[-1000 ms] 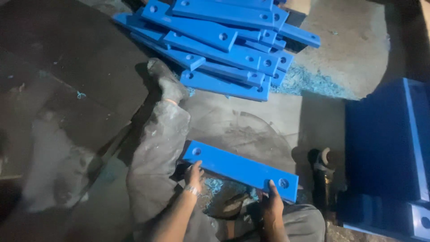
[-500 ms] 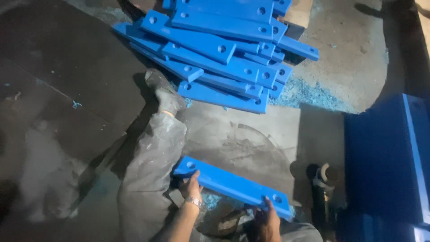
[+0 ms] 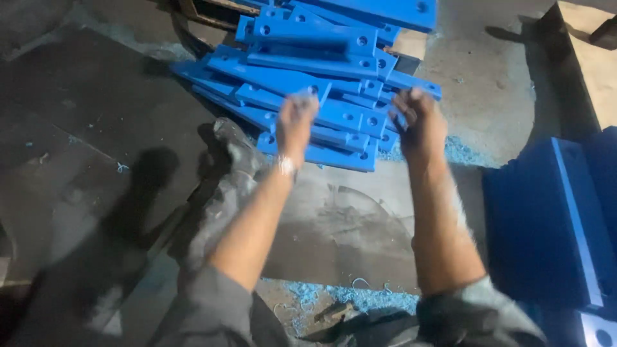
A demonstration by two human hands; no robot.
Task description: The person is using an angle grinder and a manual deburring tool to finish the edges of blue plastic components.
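Note:
A pile of long flat blue bars (image 3: 308, 71) with round holes near their ends lies on the floor ahead of me. Both my arms stretch out over its near edge. My left hand (image 3: 294, 123) hovers over the front bars, its fingers bent and blurred by motion. My right hand (image 3: 419, 122) is at the right end of the pile, fingers curled. The blur hides whether either hand grips a bar. The bar I carried a moment ago cannot be told apart from the others.
A grey crumpled cloth or sack (image 3: 225, 186) lies left of my arms on a dark floor plate (image 3: 347, 238). Large blue blocks (image 3: 553, 218) stand at the right. Blue shavings (image 3: 347, 299) litter the floor near me and beside the pile.
Earlier both hands held one blue bar low and close to me. Now my arms have swung forward to the pile, and no separate bar shows between my hands.

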